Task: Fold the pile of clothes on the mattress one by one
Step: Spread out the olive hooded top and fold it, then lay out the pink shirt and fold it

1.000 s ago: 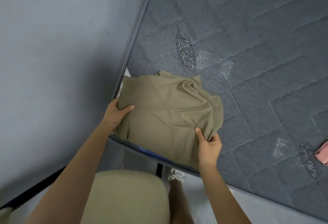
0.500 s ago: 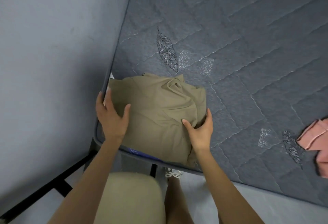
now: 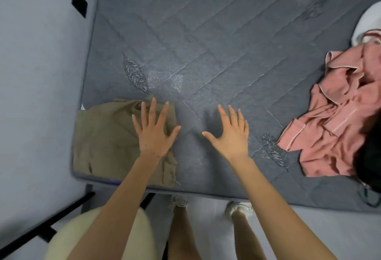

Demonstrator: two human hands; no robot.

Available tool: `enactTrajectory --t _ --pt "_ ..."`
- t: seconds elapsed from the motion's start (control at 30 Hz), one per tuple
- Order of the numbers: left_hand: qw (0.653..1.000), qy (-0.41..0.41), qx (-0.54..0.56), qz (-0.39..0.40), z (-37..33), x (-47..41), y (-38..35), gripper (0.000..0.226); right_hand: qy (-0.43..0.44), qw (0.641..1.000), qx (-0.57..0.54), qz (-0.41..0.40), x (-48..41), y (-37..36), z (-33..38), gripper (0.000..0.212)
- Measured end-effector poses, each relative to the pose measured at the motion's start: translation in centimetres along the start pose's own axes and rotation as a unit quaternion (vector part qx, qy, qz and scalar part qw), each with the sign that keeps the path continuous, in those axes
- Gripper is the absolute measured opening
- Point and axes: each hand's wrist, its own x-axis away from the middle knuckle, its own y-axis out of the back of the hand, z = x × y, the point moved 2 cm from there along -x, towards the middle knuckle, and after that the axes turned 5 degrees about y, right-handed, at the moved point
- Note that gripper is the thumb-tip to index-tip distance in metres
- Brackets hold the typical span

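Grey wall [image 3: 41,74] running left of the mattress [image 3: 206,33] — black frame bars [image 3: 61,214] showing under its corner, pale floor [image 3: 329,228] lying below.

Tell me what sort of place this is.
Most likely a bedroom: a bare grey quilted mattress set against a plain wall, with a folded khaki garment and a crumpled pink garment lying on it.

A home bedroom: bare quilted grey mattress [image 3: 226,33] against a plain wall [image 3: 37,74], clothes [image 3: 340,115] strewn on it.
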Motion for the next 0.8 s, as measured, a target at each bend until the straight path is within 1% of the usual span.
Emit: enactTrajectory --t 0.27,0.43,0.6,0.8 --pt "1.000 -0.010 0.012 0.015 -15.2 3.1 -0.8 0.078 -0.017 0.999 0.026 -0.009 3.3 10.4 -11.6 0.092" --pt "0.998 -0.033 0.030 0.039 -23.6 5.2 -1.6 0.080 -0.045 0.998 0.044 -0.015 4.8 15.2 -17.4 0.093" --pt "0.997 -0.056 0.024 0.051 -28.8 4.9 -1.8 0.081 -0.068 0.996 0.050 -0.032 5.5 18.2 -20.8 0.090" --pt "0.994 -0.094 0.005 0.059 -32.3 1.8 -2.5 0.082 -0.114 0.993 0.024 -0.027 5.0 19.0 -24.0 0.086"
